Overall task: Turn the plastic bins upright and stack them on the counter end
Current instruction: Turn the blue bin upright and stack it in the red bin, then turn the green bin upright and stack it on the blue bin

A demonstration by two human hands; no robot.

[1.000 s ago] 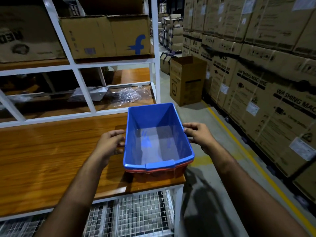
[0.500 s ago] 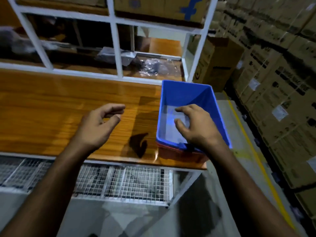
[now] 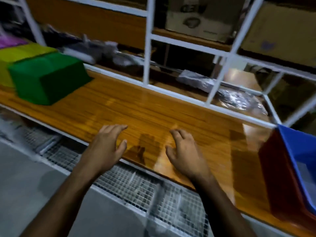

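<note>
Counter (image 3: 153,106): wooden top, white metal frame behind it, wire mesh shelf (image 3: 130,183) below.
Left hand (image 3: 106,147): above counter's near edge, fingers spread, holding nothing.
Right hand (image 3: 184,151): above counter beside the left hand, fingers loosely spread, holding nothing.
Blue bin (image 3: 301,151): upright, nested inside red bin (image 3: 280,177) at counter's right end.
Green bin (image 3: 47,77): upside down at counter's left part, well apart from both hands.
Yellow bin (image 3: 18,53): upside down, just behind green bin.
Purple item (image 3: 10,42): behind yellow bin, blurred.

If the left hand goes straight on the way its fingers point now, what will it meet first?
Probably only bare counter at first; the left hand points up-right, away from the green bin. Farther on stands the white rack frame. Depth is unclear.
</note>
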